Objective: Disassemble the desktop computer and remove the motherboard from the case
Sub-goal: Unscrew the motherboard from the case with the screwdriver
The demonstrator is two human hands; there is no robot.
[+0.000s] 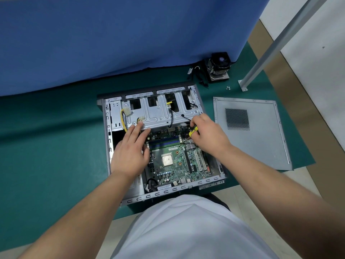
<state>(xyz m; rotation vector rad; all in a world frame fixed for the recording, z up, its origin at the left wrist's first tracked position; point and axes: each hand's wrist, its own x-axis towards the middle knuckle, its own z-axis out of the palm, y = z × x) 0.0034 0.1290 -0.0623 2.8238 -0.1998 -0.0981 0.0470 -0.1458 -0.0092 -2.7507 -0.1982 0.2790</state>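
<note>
An open grey computer case (212, 181) lies flat on the green mat. Inside it sits the green motherboard (173, 165) with a bare CPU (166, 160) and blue memory slots (162, 143). My left hand (130, 152) rests flat over the board's left side, its straight fingers reaching the edge of the silver drive cage (155, 116). My right hand (207, 135) grips a yellow-and-black screwdriver (193, 130), its tip down near a small heatsink (190, 145) at the board's upper right.
The removed side panel (261, 139) lies to the right of the case. A CPU cooler with fan (219, 67) and loose cables stand at the back by a blue partition (112, 34). Small screws (228, 88) lie near a metal post's foot (242, 85).
</note>
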